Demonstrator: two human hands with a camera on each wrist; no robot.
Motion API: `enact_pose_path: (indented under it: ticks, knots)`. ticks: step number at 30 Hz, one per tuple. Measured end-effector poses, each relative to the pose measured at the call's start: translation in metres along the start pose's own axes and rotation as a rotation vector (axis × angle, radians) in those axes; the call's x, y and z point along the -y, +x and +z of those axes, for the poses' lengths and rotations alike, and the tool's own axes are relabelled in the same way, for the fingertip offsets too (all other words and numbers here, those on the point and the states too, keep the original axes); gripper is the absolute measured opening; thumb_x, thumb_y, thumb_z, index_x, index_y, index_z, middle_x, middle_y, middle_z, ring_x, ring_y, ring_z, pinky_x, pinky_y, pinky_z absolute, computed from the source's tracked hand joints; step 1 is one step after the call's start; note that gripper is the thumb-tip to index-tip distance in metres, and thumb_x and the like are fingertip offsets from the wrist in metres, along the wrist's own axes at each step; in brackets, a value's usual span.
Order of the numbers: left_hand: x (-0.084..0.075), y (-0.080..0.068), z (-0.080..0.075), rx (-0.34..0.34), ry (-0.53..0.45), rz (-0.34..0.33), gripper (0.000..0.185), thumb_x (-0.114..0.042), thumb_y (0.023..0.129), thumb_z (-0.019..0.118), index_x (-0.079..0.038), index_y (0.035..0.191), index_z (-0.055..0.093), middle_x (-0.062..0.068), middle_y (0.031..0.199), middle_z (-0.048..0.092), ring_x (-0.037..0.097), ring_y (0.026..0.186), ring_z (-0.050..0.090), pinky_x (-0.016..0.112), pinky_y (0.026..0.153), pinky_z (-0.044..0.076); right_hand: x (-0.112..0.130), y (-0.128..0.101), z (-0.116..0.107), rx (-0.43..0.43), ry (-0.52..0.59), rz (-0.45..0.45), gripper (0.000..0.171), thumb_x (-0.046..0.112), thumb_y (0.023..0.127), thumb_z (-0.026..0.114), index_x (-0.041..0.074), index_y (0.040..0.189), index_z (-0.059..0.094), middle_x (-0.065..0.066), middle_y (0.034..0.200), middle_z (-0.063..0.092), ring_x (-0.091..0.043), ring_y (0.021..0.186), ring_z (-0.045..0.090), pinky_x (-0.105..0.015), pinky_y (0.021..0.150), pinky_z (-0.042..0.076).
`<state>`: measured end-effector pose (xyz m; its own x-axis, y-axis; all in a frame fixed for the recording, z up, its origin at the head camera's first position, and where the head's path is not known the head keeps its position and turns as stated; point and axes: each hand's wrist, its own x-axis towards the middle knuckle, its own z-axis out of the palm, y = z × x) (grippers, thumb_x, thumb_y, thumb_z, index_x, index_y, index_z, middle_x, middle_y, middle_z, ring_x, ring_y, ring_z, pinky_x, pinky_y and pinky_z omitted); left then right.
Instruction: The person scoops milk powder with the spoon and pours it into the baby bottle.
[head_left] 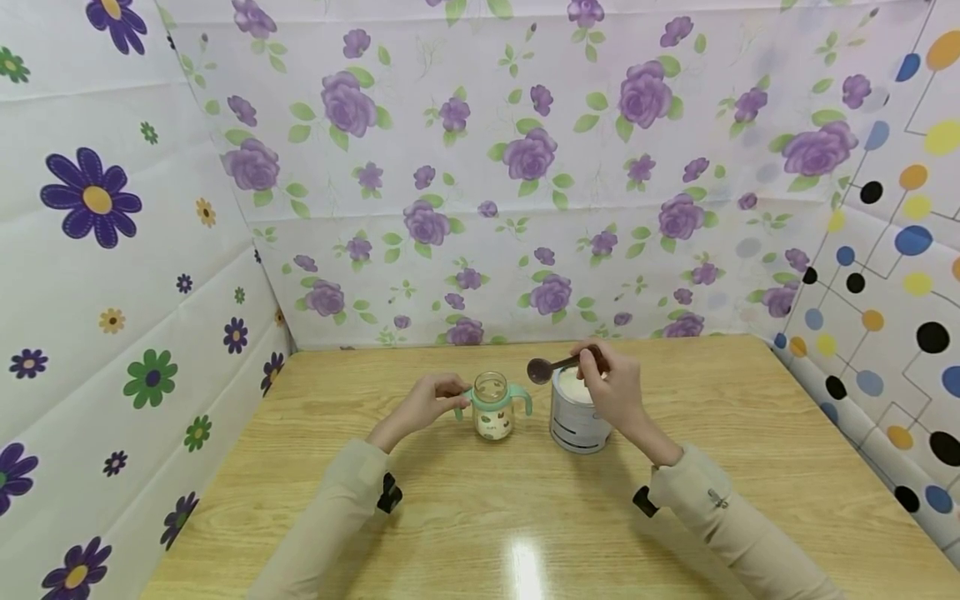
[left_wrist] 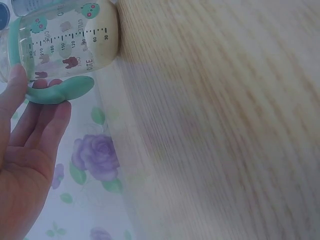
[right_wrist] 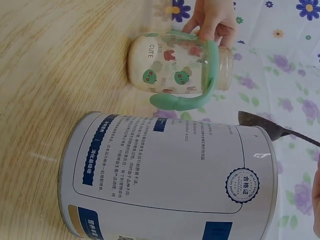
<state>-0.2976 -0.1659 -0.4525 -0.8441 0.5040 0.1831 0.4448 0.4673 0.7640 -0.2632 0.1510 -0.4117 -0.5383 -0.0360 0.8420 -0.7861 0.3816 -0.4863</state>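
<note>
A clear baby bottle (head_left: pixel 493 421) with green side handles and printed pictures stands on the table, its mouth uncovered. Pale cream contents show at its bottom in the left wrist view. My left hand (head_left: pixel 435 400) holds the bottle's left green handle (left_wrist: pixel 60 91) between thumb and fingers. Just to the right stands a white tin (head_left: pixel 577 429) of pale powder (head_left: pixel 573 385), open at the top. Over the tin, my right hand (head_left: pixel 613 387) pinches the handle of a dark brown spoon (head_left: pixel 540 371). The spoon's bowl points left, above the gap between tin and bottle.
The wood-grain table (head_left: pixel 480 508) runs back to a wall sheet with purple roses (head_left: pixel 528 154). Flowered cloth (head_left: pixel 90 200) hangs at the left, dotted cloth (head_left: pixel 870 383) at the right. Both forearms wear beige sleeves with black straps near the wrists.
</note>
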Motion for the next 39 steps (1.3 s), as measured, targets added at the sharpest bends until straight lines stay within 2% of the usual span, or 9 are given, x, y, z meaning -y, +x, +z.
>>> enact_pose_path:
  ticks: [7,15,25,31,34,38,39]
  knots:
    - [0.001,0.0,0.0,0.004,0.003,0.002,0.022,-0.012,0.09,0.067,-0.005,0.111,0.068,0.015,0.11,0.07,0.025,0.097,0.069,0.025,0.083,0.058,-0.001,0.001,-0.002,-0.023,-0.004,-0.016,0.019,-0.006,0.091,0.05,0.0,0.086,0.067,-0.007,0.055,0.06,0.005,0.046,0.046,-0.013,0.038,0.036]
    - [0.001,0.0,0.0,0.002,-0.005,0.005,0.022,-0.012,0.09,0.067,-0.006,0.111,0.069,0.014,0.106,0.071,0.023,0.095,0.069,0.024,0.082,0.058,0.0,0.001,-0.005,-0.038,-0.031,-0.003,0.019,-0.007,0.09,0.051,0.001,0.084,0.067,-0.006,0.054,0.059,0.005,0.046,0.044,-0.013,0.037,0.032]
    - [0.004,0.0,0.0,-0.011,-0.022,0.011,0.021,-0.013,0.089,0.068,-0.006,0.11,0.069,0.013,0.106,0.071,0.024,0.095,0.069,0.026,0.082,0.058,0.033,0.01,-0.013,-0.064,-0.033,-0.007,0.016,-0.016,0.085,0.048,-0.011,0.08,0.063,-0.017,0.053,0.055,0.007,0.047,0.041,-0.015,0.037,0.032]
    - [0.004,0.0,0.002,-0.012,-0.035,0.009,0.023,-0.009,0.09,0.067,-0.003,0.113,0.068,0.018,0.108,0.07,0.031,0.098,0.068,0.03,0.083,0.059,0.01,0.007,-0.015,-0.092,-0.031,0.006,0.018,-0.013,0.087,0.049,-0.007,0.081,0.065,-0.012,0.053,0.056,0.007,0.047,0.042,-0.014,0.038,0.032]
    - [-0.007,-0.004,0.0,-0.001,-0.033,0.015,0.023,-0.004,0.09,0.065,0.002,0.113,0.066,0.021,0.108,0.069,0.034,0.098,0.068,0.03,0.083,0.059,-0.001,0.004,-0.016,-0.095,-0.039,0.0,0.018,-0.011,0.089,0.05,-0.005,0.082,0.066,-0.009,0.053,0.057,0.006,0.047,0.043,-0.014,0.039,0.033]
    - [-0.007,-0.003,0.0,0.004,-0.027,0.02,0.023,-0.003,0.091,0.065,0.003,0.113,0.066,0.022,0.108,0.068,0.035,0.098,0.068,0.028,0.082,0.059,0.01,0.006,-0.019,-0.107,-0.049,0.0,0.018,-0.012,0.088,0.049,-0.007,0.081,0.065,-0.013,0.054,0.057,0.006,0.047,0.043,-0.013,0.04,0.034]
    - [-0.003,-0.002,0.001,0.001,-0.027,0.019,0.023,-0.004,0.09,0.065,0.002,0.113,0.066,0.021,0.108,0.069,0.034,0.097,0.068,0.028,0.082,0.059,0.011,0.006,-0.019,-0.111,-0.053,0.001,0.018,-0.013,0.087,0.049,-0.008,0.08,0.064,-0.014,0.053,0.056,0.006,0.047,0.043,-0.013,0.04,0.034]
